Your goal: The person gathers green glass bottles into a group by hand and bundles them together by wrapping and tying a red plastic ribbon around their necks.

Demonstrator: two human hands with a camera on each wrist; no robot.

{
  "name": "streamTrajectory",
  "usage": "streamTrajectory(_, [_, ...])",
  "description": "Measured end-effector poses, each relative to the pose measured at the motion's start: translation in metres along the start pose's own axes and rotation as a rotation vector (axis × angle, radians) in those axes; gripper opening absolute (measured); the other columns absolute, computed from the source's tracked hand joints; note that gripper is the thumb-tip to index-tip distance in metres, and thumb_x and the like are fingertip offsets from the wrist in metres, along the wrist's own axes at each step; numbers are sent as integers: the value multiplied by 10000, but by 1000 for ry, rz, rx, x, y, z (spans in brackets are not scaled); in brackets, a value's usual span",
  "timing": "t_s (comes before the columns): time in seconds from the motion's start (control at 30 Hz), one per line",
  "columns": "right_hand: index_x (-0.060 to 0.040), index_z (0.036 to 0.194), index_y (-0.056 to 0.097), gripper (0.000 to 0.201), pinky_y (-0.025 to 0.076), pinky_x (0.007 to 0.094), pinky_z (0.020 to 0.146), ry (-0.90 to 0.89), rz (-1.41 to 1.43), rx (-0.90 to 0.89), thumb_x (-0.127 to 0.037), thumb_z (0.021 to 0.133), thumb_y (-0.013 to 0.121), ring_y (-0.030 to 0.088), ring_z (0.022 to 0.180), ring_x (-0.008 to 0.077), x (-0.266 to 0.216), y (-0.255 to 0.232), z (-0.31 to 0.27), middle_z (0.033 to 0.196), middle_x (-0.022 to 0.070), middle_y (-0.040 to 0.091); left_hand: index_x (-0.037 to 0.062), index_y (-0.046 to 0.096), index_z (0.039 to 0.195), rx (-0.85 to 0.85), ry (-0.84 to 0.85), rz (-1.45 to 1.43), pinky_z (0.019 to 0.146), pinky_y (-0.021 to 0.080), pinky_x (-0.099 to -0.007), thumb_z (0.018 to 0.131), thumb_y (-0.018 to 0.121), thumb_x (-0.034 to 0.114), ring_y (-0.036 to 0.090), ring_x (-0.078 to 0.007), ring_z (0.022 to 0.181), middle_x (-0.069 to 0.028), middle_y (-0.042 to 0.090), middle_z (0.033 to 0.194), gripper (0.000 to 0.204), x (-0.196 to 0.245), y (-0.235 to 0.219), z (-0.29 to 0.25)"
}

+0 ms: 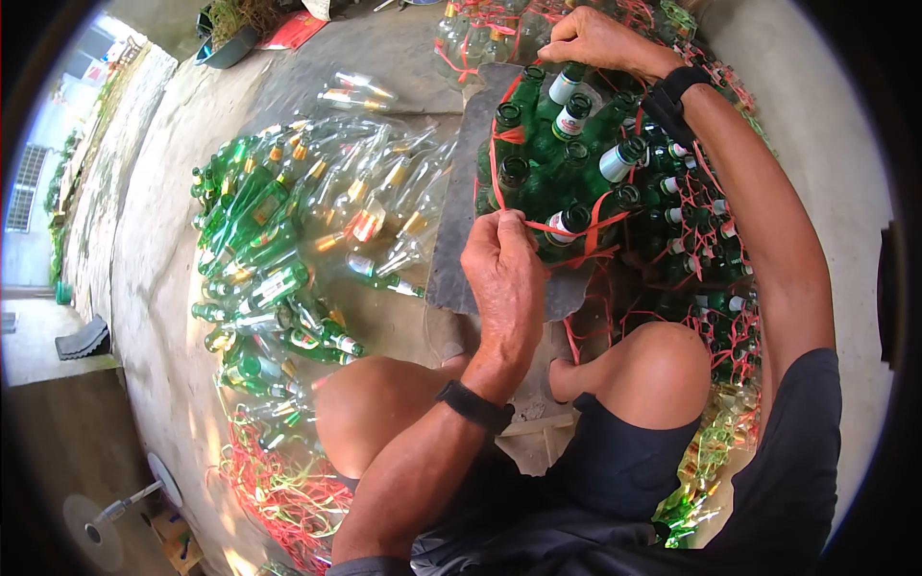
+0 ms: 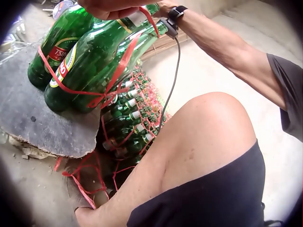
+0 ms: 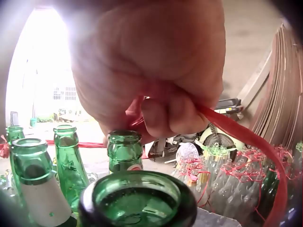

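Observation:
A cluster of green glass bottles (image 1: 569,120) stands upright on a dark slab (image 1: 451,254), with red plastic strap (image 1: 497,158) running round it. At the near-left side of the cluster, my left hand (image 1: 504,264) pinches the strap between thumb and fingers. On the far side my right hand (image 1: 610,43) grips strap too; in the right wrist view a red band (image 3: 248,135) comes out of its curled fingers, just above the bottle mouths (image 3: 137,205). In the left wrist view the strap also crosses the bottles' lower bodies (image 2: 71,90), and the left hand shows only partly at the top.
Loose green bottles (image 1: 254,211) and clear bottles (image 1: 384,197) lie on the floor to the left. Strapped green bottles (image 1: 696,216) stand close on the right. Clear bottles (image 1: 461,43) stand tied behind the slab. Tangled red strap (image 1: 279,499) lies at lower left.

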State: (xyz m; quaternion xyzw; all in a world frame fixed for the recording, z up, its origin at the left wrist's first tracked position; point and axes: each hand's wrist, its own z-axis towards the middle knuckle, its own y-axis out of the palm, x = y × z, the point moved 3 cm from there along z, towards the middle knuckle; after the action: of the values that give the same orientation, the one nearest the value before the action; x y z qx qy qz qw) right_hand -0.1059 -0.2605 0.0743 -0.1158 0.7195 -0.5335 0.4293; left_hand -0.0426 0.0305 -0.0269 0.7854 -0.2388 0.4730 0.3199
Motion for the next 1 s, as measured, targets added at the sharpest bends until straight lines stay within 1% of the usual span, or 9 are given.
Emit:
streamTrajectory(0.13, [-5, 696, 609, 348, 344, 376, 515, 8, -7, 28, -235, 911, 758, 430, 563, 82, 11, 1, 7, 581, 11, 498, 14, 608, 953, -6, -18, -20, 547, 473, -291, 1041, 577, 226, 488, -98, 573, 2, 542, 732, 231, 3, 1, -1])
streamTrajectory(0.23, [-36, 684, 633, 343, 344, 375, 516, 46, 137, -20, -248, 907, 783, 433, 568, 82, 18, 3, 11, 586, 9, 508, 24, 604, 943, 1, -31, -30, 543, 465, -289, 1041, 579, 219, 481, -96, 563, 2, 542, 728, 219, 3, 1, 0])
streamTrajectory(0.3, [-85, 732, 733, 289, 339, 389, 515, 251, 131, -68, -295, 926, 780, 436, 565, 108, 21, 1, 12, 602, 41, 550, 28, 603, 941, 0, -34, -34, 542, 462, -289, 1042, 578, 216, 479, -95, 561, 1, 544, 729, 215, 2, 2, 1])
streamTrajectory(0.33, [-85, 732, 733, 289, 339, 389, 515, 251, 132, -68, -295, 926, 780, 436, 565, 108, 32, 4, 16, 602, 41, 550, 28, 604, 940, -2, -35, -32, 541, 460, -289, 1044, 576, 215, 479, -94, 562, 1, 544, 729, 215, 3, 2, 0])
streamTrajectory(0.4, [-94, 724, 622, 381, 198, 293, 461, 176, 210, -117, -367, 947, 766, 300, 512, 41, 61, 15, 26, 588, -89, 366, 28, 605, 940, -3, -36, -30, 540, 459, -289, 1045, 574, 214, 479, -93, 562, 1, 544, 729, 216, 4, 2, 1])
streamTrajectory(0.5, [-176, 630, 506, 459, 112, 313, 442, 197, 304, -91, -407, 901, 796, 207, 452, 66, 75, 20, 25, 547, -84, 282, 28, 606, 934, -4, -36, -43, 538, 456, -287, 1048, 574, 214, 478, -93, 561, 1, 543, 729, 220, 4, 2, 3])
streamTrajectory(0.7, [-131, 712, 649, 374, 168, 296, 466, 244, 361, -60, -409, 924, 784, 261, 492, 57, 77, 31, 10, 583, -91, 363, 19, 609, 936, -6, -3, -51, 538, 455, -283, 1047, 576, 212, 485, -91, 577, 0, 542, 720, 226, 5, 2, 6])
streamTrajectory(0.93, [-106, 789, 687, 371, 275, 268, 525, 196, 339, -53, -413, 993, 728, 380, 585, 30, 79, 36, -5, 656, -115, 468, -14, 618, 991, 14, 29, -41, 526, 462, -271, 1059, 553, 219, 490, -80, 591, 6, 538, 714, 252, 2, 1, 14])
streamTrajectory(1.0, [-80, 910, 760, 174, 356, 271, 605, 159, 420, -70, -244, 942, 711, 460, 675, 53, 87, 37, -6, 739, -85, 583, -22, 620, 1019, 2, 50, -18, 515, 463, -264, 1072, 539, 240, 491, -66, 596, 14, 539, 721, 280, 2, 0, 14])
